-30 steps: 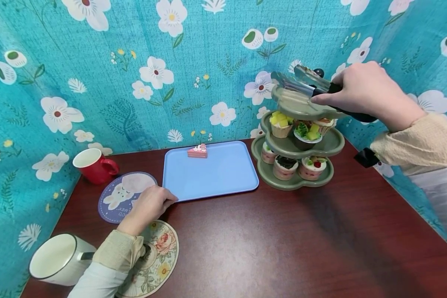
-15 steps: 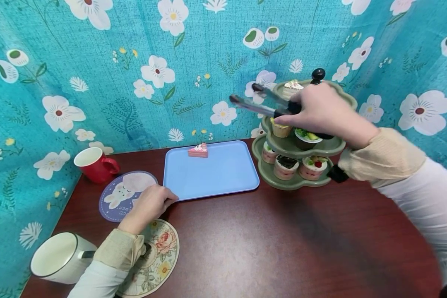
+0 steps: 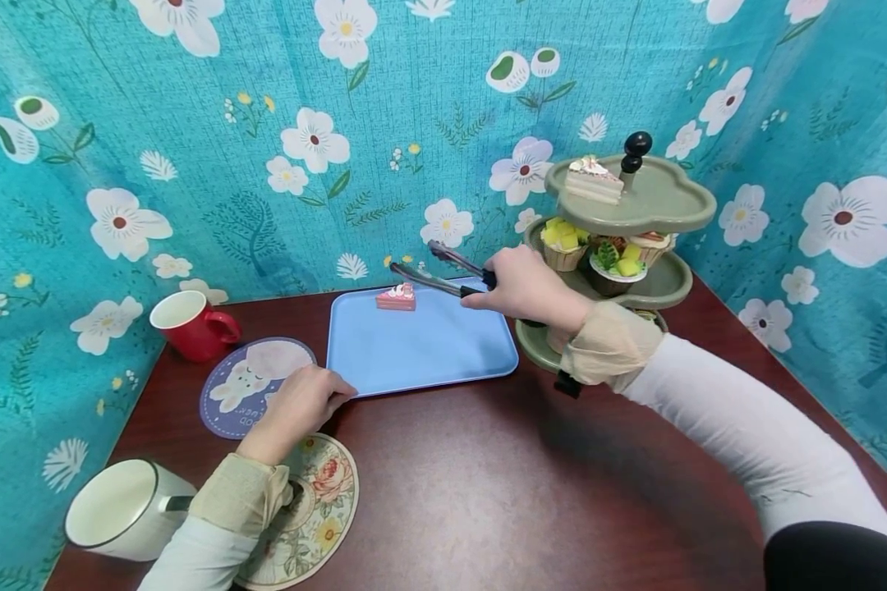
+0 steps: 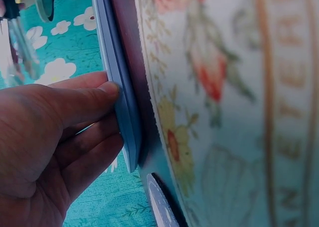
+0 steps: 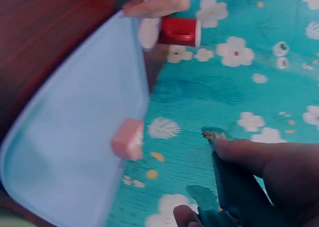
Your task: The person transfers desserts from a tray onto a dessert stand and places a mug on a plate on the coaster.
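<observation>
My right hand (image 3: 530, 284) grips a pair of metal tongs (image 3: 434, 281) with black handles, held over the back of the blue tray (image 3: 421, 353). The tongs' arms are spread, nothing between their tips. On the tray near its back edge sits a pink cake slice (image 3: 396, 299) with white topping, just below the tong tips in the head view. My left hand (image 3: 299, 410) pinches the tray's near left corner; in the left wrist view the thumb (image 4: 107, 90) presses on the rim (image 4: 122, 107).
A green tiered stand (image 3: 636, 215) at the right carries a white cake slice (image 3: 594, 182) on top and several cupcakes (image 3: 618, 267) lower down. At left are a red mug (image 3: 192, 328), a bunny coaster (image 3: 244, 394), a white mug (image 3: 121, 509) and a floral mat (image 3: 325, 509).
My right hand has swung the tongs left and down from the stand's top tier to over the tray. The white cake slice on top has come into view. My left hand stays at the tray corner.
</observation>
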The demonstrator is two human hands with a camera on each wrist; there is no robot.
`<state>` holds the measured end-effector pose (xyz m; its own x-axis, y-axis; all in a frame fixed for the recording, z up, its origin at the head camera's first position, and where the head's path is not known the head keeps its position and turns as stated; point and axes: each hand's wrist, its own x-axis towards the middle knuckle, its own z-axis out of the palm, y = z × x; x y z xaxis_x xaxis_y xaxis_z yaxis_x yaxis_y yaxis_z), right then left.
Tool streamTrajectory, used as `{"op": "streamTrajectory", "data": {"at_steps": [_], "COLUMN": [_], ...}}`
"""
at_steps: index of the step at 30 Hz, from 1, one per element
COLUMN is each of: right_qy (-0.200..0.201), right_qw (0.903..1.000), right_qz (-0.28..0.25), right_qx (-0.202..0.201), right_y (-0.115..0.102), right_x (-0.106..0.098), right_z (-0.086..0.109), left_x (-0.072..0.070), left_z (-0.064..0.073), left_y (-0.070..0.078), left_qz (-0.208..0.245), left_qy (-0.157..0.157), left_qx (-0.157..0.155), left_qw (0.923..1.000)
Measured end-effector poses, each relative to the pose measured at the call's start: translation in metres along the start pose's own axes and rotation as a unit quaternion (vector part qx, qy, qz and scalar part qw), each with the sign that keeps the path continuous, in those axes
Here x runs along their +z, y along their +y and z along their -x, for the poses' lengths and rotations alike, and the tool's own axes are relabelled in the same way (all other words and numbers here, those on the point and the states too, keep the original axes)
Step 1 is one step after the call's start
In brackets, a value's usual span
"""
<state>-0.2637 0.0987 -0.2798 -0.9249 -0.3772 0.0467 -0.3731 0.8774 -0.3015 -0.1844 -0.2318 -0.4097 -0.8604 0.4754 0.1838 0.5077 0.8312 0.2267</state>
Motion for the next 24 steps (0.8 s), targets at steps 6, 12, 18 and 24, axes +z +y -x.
{"op": "streamTrajectory", "data": {"at_steps": [6, 12, 18, 24], "right_qy": [0.001, -0.03, -0.05, -0.039], "right_qw": [0.9999, 0.9983, 0.9956, 0.9971], "right_qz": [-0.011, -0.02, -0.032, -0.028], "right_qx": [0.004, 0.046, 0.072, 0.059], "right_y": [0.005, 0.015, 0.022, 0.024], "right_x": [0.036, 0.064, 0.084, 0.096], "right_z": [-0.023, -0.042, -0.053, -0.059], "left_x": [0.001, 0.002, 0.003, 0.003], "left_z": [0.0, -0.001, -0.001, -0.001], "left_y": [-0.001, 0.0, 0.0, -0.001], "left_qz": [-0.002, -0.007, -0.009, -0.01], "left_qy": [0.008, 0.004, 0.003, 0.005], "left_qx": [0.005, 0.001, 0.003, 0.003], "left_qw": [1.0, 1.0, 1.0, 0.9999]}}
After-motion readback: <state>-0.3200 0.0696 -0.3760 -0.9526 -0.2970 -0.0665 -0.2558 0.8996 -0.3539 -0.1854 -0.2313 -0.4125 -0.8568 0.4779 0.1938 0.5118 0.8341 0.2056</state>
